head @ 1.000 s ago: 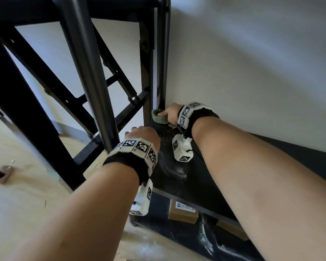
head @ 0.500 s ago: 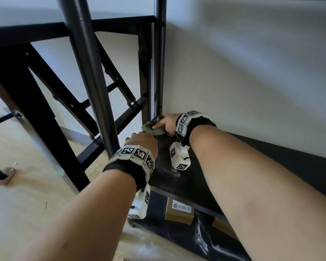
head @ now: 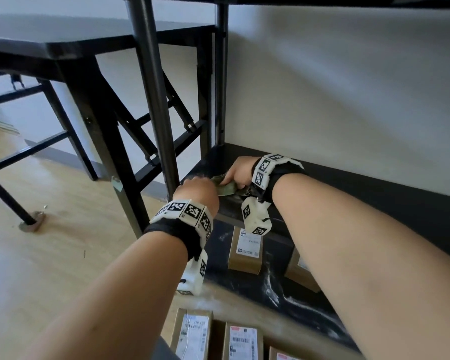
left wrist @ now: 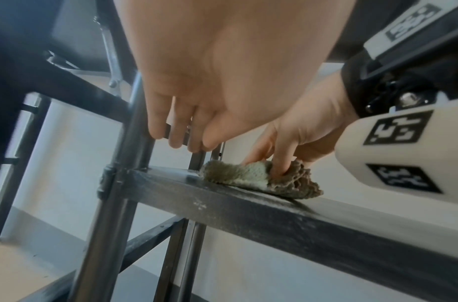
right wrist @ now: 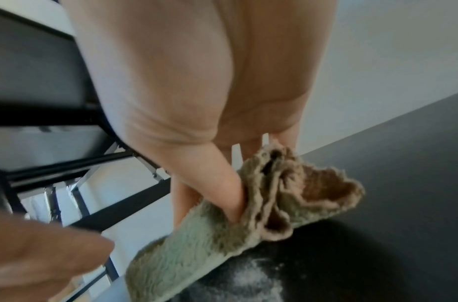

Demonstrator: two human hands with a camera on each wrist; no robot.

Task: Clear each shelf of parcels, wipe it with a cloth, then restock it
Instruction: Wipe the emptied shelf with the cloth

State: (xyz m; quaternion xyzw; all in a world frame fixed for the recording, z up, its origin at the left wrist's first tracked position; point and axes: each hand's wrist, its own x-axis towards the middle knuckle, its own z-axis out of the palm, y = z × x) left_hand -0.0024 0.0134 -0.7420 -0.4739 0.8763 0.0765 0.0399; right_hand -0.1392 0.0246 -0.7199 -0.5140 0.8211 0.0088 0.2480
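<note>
Your right hand (head: 240,170) grips the bunched green cloth (head: 225,188) at the shelf's (head: 374,203) front-left corner, drawn forward from the back post; this corner's wipe looks nearly done. Your left hand (head: 196,189) hovers beside it, fingers loose. Only the right wrist view shows dust left; only the head view shows parcels (head: 245,249) below.

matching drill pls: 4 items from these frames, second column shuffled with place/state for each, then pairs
1. fuzzy green cloth
2. left hand
3. brown cardboard parcel with white label
4. dusty black shelf board

A. lies on the lower shelf
B. pinched by the right hand
C. bare of parcels, being wiped
D. hovers, fingers loose, holding nothing

Pairs: 1-B, 2-D, 3-A, 4-C
</note>
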